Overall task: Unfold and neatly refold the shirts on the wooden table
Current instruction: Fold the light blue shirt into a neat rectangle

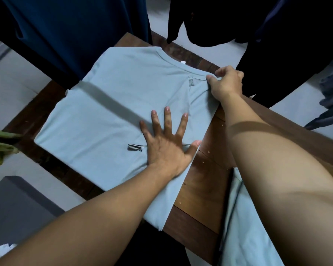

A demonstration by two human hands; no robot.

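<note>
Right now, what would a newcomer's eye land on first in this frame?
The pale blue shirt spread across the wooden table fills the middle. The left hand presses flat on it near its right edge, while the right hand pinches the fabric by the collar, farther back.

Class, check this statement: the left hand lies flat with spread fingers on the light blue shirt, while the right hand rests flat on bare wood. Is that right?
Not quite. The left hand does lie flat, fingers spread, on the light blue shirt, but the right hand is not flat on bare wood: the head view shows it pinching the shirt's edge by the collar.
</note>
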